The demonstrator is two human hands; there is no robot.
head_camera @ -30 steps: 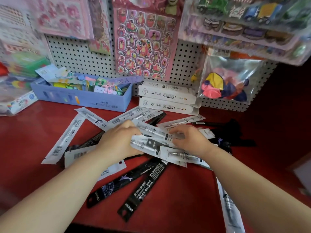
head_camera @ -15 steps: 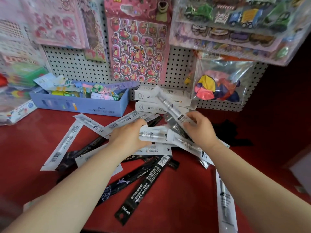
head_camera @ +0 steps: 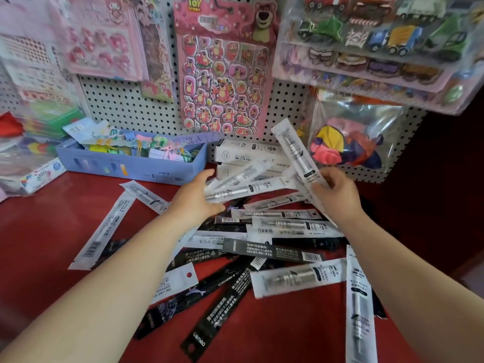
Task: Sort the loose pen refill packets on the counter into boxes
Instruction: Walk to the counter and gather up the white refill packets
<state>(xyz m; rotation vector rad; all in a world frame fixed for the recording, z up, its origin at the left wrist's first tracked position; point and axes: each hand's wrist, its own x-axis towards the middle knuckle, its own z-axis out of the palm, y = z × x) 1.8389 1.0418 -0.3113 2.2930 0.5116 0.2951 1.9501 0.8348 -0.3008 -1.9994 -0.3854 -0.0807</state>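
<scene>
Several white and black pen refill packets lie scattered over the red counter. My right hand grips a fan of white packets lifted above the pile, one pointing up and left. My left hand holds the left ends of two or three white packets of the same raised bunch. Behind them two white boxes are stacked against the pegboard, partly hidden by the raised packets.
A blue tray of colourful items stands at the back left. Sticker sheets and toy packs hang on the pegboard. A bag of balloons hangs at the back right. A dark wall closes the right side.
Both hands gathered white packets from the pile and raised them off the counter toward the white boxes; the fan in my right hand now stands higher.
</scene>
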